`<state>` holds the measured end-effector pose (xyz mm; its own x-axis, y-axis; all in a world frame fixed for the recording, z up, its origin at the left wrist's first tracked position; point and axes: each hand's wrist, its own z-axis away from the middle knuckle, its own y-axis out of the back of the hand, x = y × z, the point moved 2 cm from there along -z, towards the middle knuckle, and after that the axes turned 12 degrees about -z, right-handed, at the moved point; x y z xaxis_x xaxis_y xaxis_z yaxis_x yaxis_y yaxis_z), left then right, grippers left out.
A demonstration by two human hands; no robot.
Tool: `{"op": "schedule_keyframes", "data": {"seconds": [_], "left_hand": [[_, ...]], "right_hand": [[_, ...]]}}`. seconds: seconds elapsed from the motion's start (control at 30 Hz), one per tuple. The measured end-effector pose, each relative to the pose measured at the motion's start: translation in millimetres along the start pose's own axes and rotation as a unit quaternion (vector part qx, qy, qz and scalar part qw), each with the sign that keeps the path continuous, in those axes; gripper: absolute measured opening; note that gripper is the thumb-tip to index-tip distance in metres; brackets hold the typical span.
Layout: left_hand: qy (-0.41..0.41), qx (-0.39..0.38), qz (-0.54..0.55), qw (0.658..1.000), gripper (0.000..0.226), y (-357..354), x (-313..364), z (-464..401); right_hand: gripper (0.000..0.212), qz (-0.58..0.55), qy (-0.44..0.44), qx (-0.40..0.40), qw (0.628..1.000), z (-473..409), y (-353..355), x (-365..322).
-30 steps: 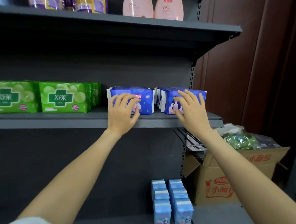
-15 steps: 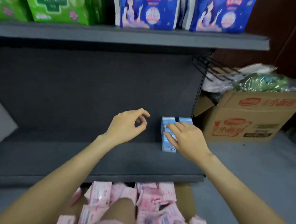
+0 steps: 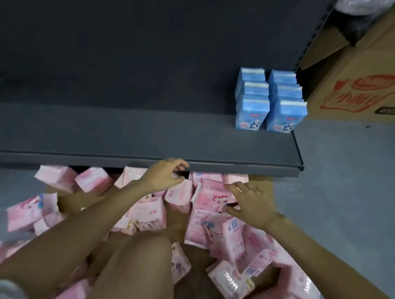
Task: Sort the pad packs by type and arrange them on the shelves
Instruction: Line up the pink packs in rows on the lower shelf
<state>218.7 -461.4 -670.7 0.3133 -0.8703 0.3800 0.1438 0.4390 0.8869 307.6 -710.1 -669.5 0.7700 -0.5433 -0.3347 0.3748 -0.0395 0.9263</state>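
Several pink pad packs (image 3: 221, 237) lie in a loose heap on the floor in front of the bottom shelf (image 3: 124, 136). My left hand (image 3: 162, 177) hovers just below the shelf's front edge with loosely curled fingers, over a pink pack (image 3: 180, 195); I see no grip on it. Over to the right, my right hand (image 3: 252, 203) lies with spread fingers and thumb against the end of another pink pack (image 3: 209, 196). Two rows of light blue pad packs (image 3: 271, 103) stand at the shelf's right end.
A brown cardboard box (image 3: 367, 85) with red print stands on the grey floor right of the shelf unit. My bare knee (image 3: 135, 265) is low in the middle, among the pink packs. The shelf upright (image 3: 312, 36) runs between the blue packs and the box.
The view has tilted down from the upper shelves to the floor heap. Both hands have dropped from the shelf level down to the pink packs below the shelf edge.
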Motion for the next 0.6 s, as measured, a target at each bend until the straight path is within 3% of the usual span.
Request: {"op": "schedule_keyframes", "data": {"seconds": [0.07,0.17,0.27,0.37,0.6], "left_hand": [[-0.01,-0.025,-0.044,0.999,0.052,-30.4,-0.6,-4.1],[-0.005,-0.04,-0.093,0.995,0.075,-60.3,10.1,-13.2],[0.003,-0.049,-0.053,0.997,0.091,-86.8,23.4,-32.6],[0.04,-0.077,-0.03,0.996,0.105,-113.2,30.8,-46.3],[0.073,-0.009,-0.021,0.997,0.094,-130.5,31.5,-26.2]], "right_hand": [[0.071,-0.013,-0.042,-0.062,0.997,4.8,-26.5,5.7],[0.084,-0.003,-0.072,-0.082,0.994,12.3,-52.2,8.1],[0.094,-0.019,-0.097,-0.091,0.991,17.3,-80.3,12.9],[0.091,-0.04,-0.111,-0.093,0.989,23.1,-101.4,10.6],[0.08,-0.235,-0.171,-0.014,0.957,37.1,-108.6,32.4]]}}
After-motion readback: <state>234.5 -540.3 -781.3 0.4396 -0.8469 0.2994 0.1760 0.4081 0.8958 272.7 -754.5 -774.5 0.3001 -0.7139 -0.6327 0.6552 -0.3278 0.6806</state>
